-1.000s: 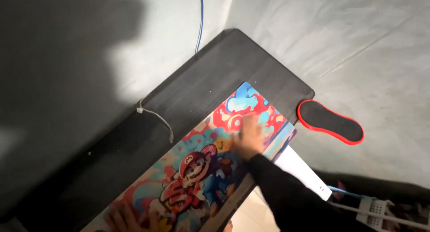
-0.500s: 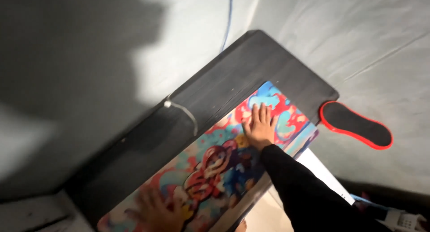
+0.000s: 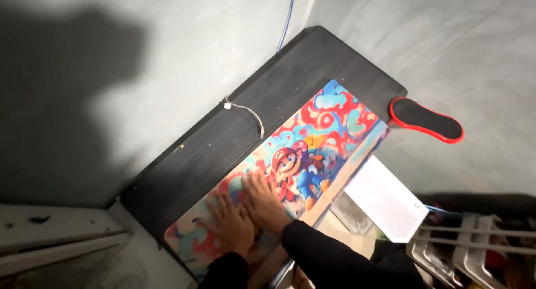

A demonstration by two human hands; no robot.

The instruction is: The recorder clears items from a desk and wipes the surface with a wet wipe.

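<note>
Both hands, left hand (image 3: 231, 227) and right hand (image 3: 265, 202), lie spread flat on the colourful desk mat (image 3: 312, 149). It looks thin, soft and floppy, probably grippy underneath. Best lifted by an edge or corner.

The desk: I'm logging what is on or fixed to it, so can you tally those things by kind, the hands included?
Desk mats: 1, colourful cartoon mat
Armrest pads: 1, black with red rim, at the desk corner
Cables: 1, short white cable
Hands: 2, left hand and right hand, flat on the mat
Total: 5
</note>
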